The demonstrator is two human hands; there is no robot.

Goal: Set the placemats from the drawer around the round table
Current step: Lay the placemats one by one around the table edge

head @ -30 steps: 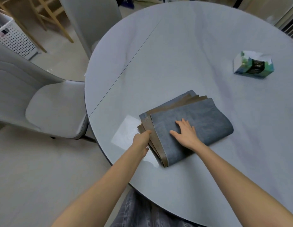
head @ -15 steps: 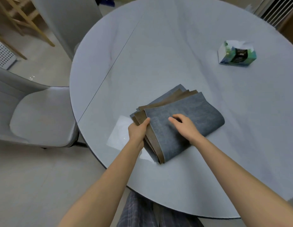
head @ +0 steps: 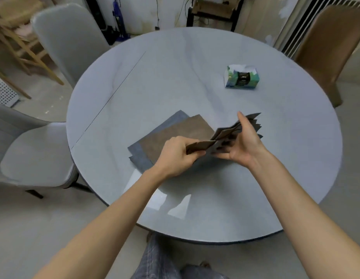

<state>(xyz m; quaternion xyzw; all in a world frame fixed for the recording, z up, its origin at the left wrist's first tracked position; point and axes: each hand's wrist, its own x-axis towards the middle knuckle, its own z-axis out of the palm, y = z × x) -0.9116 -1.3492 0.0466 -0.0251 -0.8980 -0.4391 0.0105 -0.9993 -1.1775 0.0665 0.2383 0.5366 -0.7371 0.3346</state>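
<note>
left hand [head: 176, 156], right hand [head: 242, 146]: both grip suede-like placemats [head: 223, 135] | glossy round table [head: 175, 77]

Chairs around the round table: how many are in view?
3. One grey chair at the table's left edge, a second grey chair at the far left, and a brown chair at the far right. Others may sit outside the frame.

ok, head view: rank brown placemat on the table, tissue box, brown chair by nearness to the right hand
From the right hand:
1. brown placemat, flat on the table, just to its left
2. tissue box, farther back on the table
3. brown chair, beyond the table's far right edge
</note>
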